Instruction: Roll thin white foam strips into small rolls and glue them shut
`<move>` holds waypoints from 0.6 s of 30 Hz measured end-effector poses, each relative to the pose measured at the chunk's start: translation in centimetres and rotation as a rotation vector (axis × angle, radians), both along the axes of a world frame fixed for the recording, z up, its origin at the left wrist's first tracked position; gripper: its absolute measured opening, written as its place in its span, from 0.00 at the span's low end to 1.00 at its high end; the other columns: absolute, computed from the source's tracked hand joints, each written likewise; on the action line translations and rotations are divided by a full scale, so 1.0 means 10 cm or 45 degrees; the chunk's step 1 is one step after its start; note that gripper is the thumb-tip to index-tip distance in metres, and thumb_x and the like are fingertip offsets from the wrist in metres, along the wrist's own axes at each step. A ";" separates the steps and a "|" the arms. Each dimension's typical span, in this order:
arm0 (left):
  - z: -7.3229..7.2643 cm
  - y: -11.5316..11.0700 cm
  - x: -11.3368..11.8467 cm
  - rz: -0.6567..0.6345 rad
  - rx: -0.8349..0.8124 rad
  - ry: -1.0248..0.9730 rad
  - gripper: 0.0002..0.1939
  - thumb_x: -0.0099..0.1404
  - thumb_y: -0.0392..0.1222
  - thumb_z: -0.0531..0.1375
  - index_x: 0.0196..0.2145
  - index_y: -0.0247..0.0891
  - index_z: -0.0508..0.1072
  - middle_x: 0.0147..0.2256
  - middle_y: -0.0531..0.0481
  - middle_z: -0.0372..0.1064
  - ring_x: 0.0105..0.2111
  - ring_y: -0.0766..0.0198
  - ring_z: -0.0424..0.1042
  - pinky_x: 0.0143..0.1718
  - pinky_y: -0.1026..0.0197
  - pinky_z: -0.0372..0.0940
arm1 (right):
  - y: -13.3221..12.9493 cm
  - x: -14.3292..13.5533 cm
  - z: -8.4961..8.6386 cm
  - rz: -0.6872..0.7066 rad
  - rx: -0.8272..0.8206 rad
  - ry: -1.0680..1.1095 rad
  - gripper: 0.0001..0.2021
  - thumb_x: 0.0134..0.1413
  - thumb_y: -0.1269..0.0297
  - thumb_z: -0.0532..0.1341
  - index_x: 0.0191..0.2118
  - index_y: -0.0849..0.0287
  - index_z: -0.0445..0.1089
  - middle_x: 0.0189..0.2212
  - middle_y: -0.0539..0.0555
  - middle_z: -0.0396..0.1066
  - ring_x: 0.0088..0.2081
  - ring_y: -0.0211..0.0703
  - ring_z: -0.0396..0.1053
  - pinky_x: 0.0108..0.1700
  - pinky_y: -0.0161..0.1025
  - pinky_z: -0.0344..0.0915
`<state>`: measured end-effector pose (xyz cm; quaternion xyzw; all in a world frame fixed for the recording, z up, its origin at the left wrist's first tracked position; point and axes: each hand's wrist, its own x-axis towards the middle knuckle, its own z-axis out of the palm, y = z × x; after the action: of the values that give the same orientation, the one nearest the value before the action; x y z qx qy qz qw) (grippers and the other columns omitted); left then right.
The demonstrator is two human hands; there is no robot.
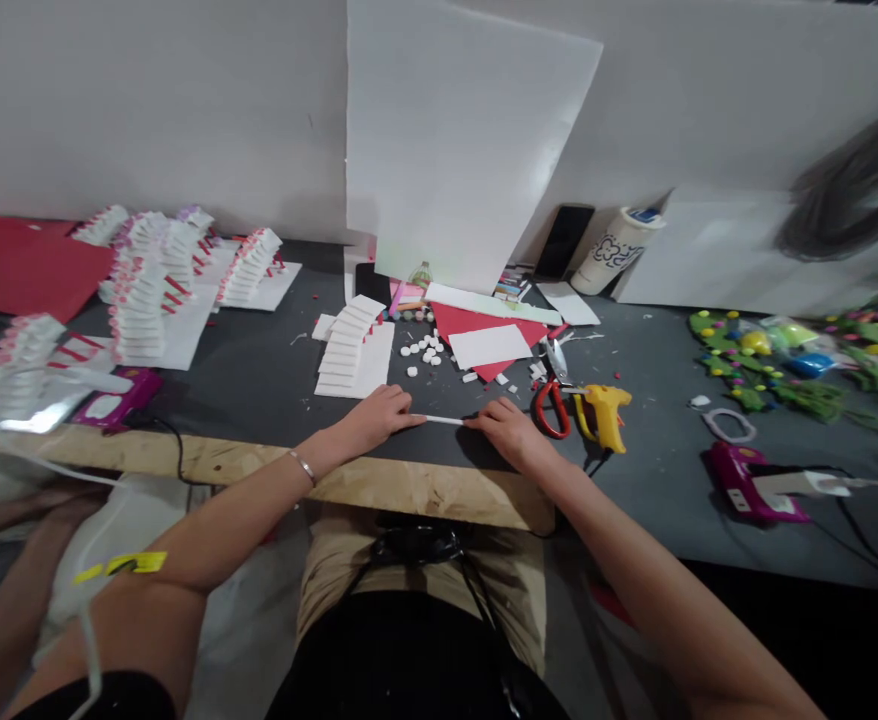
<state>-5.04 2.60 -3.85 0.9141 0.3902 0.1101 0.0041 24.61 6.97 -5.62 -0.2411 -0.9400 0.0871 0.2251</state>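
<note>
Near the table's front edge, a thin white strip [445,420] spans the gap between both hands. My left hand [384,417] pinches its left end, fingers closed. At the other end, my right hand [504,425] has its fingers closed on the strip. Behind my left hand sits a fan of overlapping white strips [349,345] on a white card. Several small white pieces [428,350] lie just beyond the held strip. Red paper [458,320] with a white rectangle [490,346] on it is farther back. Red-handled scissors [552,408] lie right of my right hand.
A yellow glue gun [605,415] lies right of the scissors. Finished-looking white fan pieces [139,290] stand at the left. Magenta power blocks [750,485] and green decorations [739,360] are at the right. A cup [611,250] and phone [565,240] lean by the wall. Another person's arm [26,560] shows lower left.
</note>
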 end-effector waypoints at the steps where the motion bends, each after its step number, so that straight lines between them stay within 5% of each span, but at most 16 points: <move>1: -0.01 -0.01 0.00 0.003 -0.004 -0.009 0.18 0.71 0.31 0.51 0.50 0.45 0.75 0.33 0.47 0.65 0.36 0.61 0.61 0.39 0.59 0.57 | -0.01 0.01 -0.01 -0.001 0.005 -0.002 0.16 0.67 0.71 0.49 0.45 0.58 0.76 0.33 0.58 0.68 0.35 0.45 0.62 0.40 0.42 0.66; 7: -0.05 -0.04 -0.01 0.152 -0.099 -0.173 0.08 0.71 0.36 0.55 0.38 0.36 0.74 0.34 0.47 0.70 0.37 0.62 0.66 0.41 0.59 0.60 | -0.08 0.05 -0.05 -0.028 0.031 0.015 0.17 0.66 0.73 0.50 0.49 0.58 0.74 0.34 0.59 0.68 0.35 0.46 0.61 0.39 0.43 0.66; 18: 0.08 -0.10 -0.02 -0.032 0.142 0.111 0.08 0.70 0.33 0.55 0.38 0.34 0.74 0.33 0.45 0.70 0.36 0.59 0.64 0.38 0.58 0.59 | -0.21 0.03 0.05 -0.136 0.031 -0.171 0.19 0.62 0.77 0.52 0.53 0.60 0.72 0.38 0.60 0.70 0.40 0.49 0.63 0.44 0.44 0.66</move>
<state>-5.29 1.57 -3.01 0.9216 0.3718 0.0918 -0.0625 24.88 4.82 -5.08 -0.2935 -0.9398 0.0471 0.1687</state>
